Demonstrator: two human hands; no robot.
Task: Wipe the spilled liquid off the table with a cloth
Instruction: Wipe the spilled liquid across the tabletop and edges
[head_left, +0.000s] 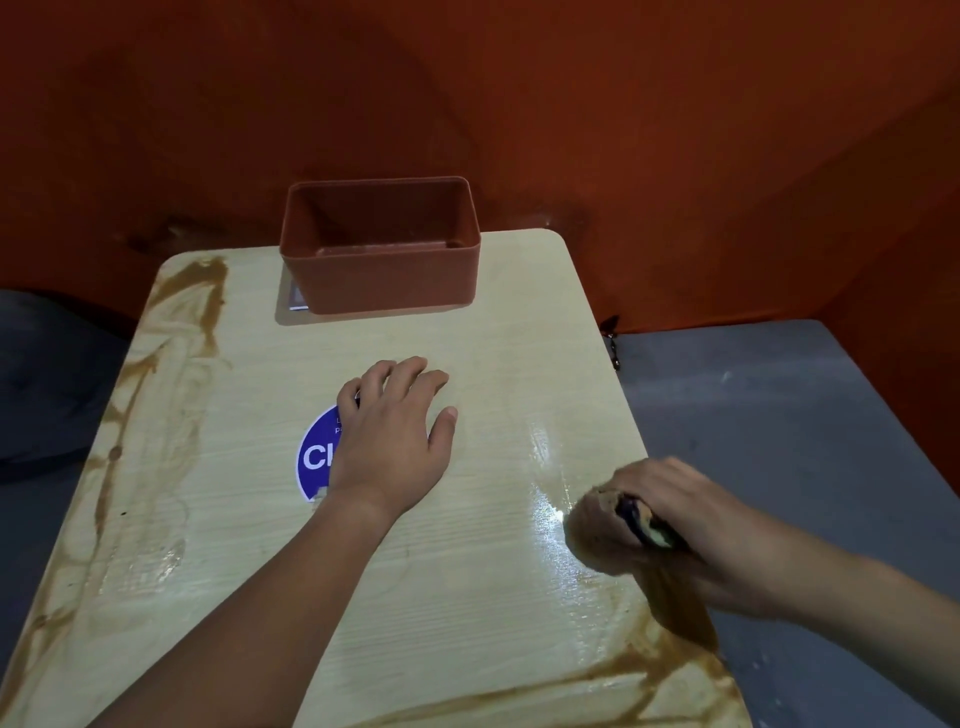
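Light wood-grain table (467, 597), rounded corners, sits on a grey floor (779, 415) against an orange wall (519, 104). Using the blue round sticker (317, 457) near the table's middle as the landmark.

Far left of the sticker: brown spilled liquid (202, 296) runs in streaks along the table's left edge, thickest at the far left corner, thinning into smears toward the near left corner. Wet film visible there too.

Beyond the sticker, at the far edge of the table: an open reddish-brown plastic box (379, 249), rectangular, upright, nothing visible inside. A small pale card-like thing pokes out under its left bottom corner, too small to read.

On the sticker: person's left hand (392, 441) lies palm down, covering the sticker's right part, fingers spread and loosely extended, tips on the wood, holding nothing. Only white letters "CL" or similar show; the rest is hidden.

Right of the sticker: shiny wet patch on the wood with glare, running from past the thumb down toward the right edge.

Further right, at the table's right edge: right hand (691, 525) clenched around a bunched cloth (602, 530), brownish and soaked-looking, with a dark and pale bit showing in the fold. Cloth is pressed onto the table. Hand is motion-blurred.

Near and right of the sticker: more brown liquid pooled and streaked at the table's near right corner, just below the cloth.
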